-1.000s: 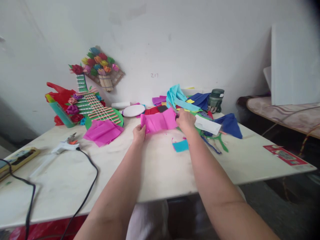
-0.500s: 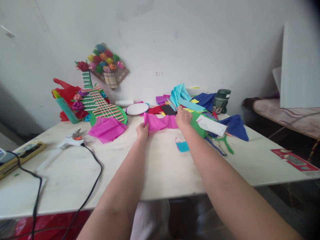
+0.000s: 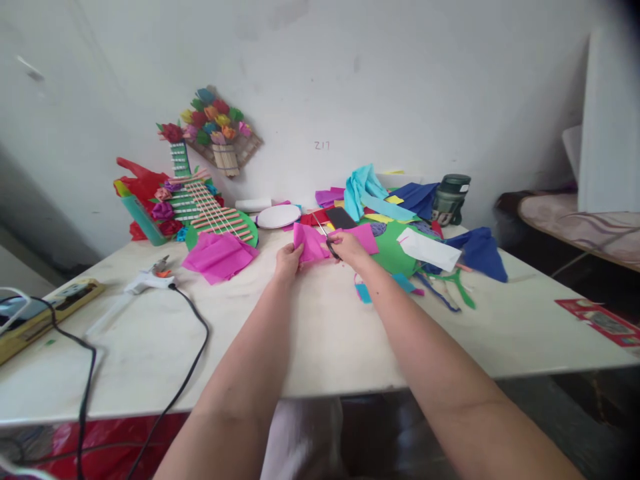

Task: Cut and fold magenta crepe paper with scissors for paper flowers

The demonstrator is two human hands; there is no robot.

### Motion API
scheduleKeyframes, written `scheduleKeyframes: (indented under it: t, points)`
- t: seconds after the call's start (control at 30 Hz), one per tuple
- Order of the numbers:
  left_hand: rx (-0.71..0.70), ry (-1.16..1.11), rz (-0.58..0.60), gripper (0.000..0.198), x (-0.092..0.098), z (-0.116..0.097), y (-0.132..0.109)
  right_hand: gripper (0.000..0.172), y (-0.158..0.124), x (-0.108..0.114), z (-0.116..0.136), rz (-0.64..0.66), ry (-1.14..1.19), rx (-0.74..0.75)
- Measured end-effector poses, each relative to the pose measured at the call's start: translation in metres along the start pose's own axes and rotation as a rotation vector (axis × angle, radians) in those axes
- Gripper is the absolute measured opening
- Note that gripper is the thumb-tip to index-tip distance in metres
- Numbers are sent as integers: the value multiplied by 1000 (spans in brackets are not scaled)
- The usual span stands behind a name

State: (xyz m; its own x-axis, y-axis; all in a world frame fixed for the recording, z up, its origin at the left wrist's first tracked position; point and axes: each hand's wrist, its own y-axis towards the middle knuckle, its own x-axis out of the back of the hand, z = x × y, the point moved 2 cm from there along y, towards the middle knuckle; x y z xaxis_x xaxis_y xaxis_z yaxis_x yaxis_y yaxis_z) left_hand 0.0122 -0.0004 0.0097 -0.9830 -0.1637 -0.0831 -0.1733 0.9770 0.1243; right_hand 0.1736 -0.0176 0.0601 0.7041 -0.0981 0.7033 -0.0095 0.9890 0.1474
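A strip of pink crepe paper (image 3: 311, 244) stretches between my two hands over the middle of the table. My left hand (image 3: 289, 259) pinches its left end. Scissors (image 3: 323, 229) with dark handles are in the grip of my right hand (image 3: 346, 246), their blades pointing up and left across the strip. More of the pink paper shows beyond the right hand, at its right. Whether the blades have the paper between them I cannot tell. A second pink sheet (image 3: 220, 257) lies crumpled to the left, in front of a paper guitar (image 3: 213, 213).
A hot glue gun (image 3: 150, 283) with a black cord and a power strip (image 3: 75, 298) lie on the left. Right of my hands are green paper (image 3: 395, 253), a white piece (image 3: 429, 249) and blue sheets (image 3: 480, 252). A dark bottle (image 3: 449, 200) stands behind them.
My right hand has moved left along the pink strip with the scissors, which now cross its middle. The left hand keeps its hold at the left end. The view has shifted slightly.
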Motion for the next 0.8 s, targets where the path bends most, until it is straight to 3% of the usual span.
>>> scheduleKeyframes:
  t: [0.1, 0.23, 0.43, 0.6, 0.8]
  points:
    - [-12, -71, -6, 19, 2, 1, 2, 22, -3, -1, -1, 167, 337, 24]
    - [-37, -115, -62, 17, 3, 2, 5, 25, -3, 1, -7, 332, 511, 36]
    - [-45, -134, -121, 14, 4, 2, 7, 32, -3, 17, -24, 606, 522, 81]
    - [-61, -143, -156, 17, 5, 4, 9, 28, -10, 37, -36, 807, 515, 77]
    - [-58, -154, -174, 15, 5, 3, 7, 35, -8, 31, -44, 875, 518, -3]
